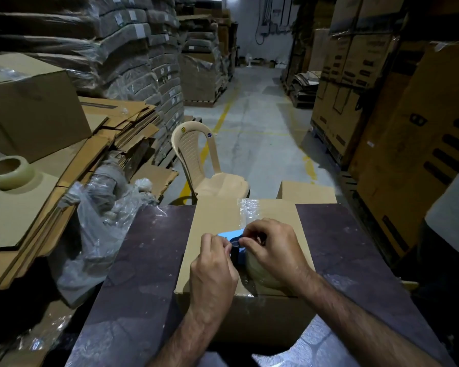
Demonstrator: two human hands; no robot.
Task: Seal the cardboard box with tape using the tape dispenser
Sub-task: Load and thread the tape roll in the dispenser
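Box [212, 218] matte cardboard | tape seam [249, 210] glossy | left hand [214, 264], right hand [272, 250] grip dispenser [237, 254]

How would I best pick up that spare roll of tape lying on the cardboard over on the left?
I'd come from above. The tape roll lies flat on the cardboard sheet with its hole facing up, so put your fingers in the hole and your thumb on the outer wall, pinching one side of the ring. That should hold well.
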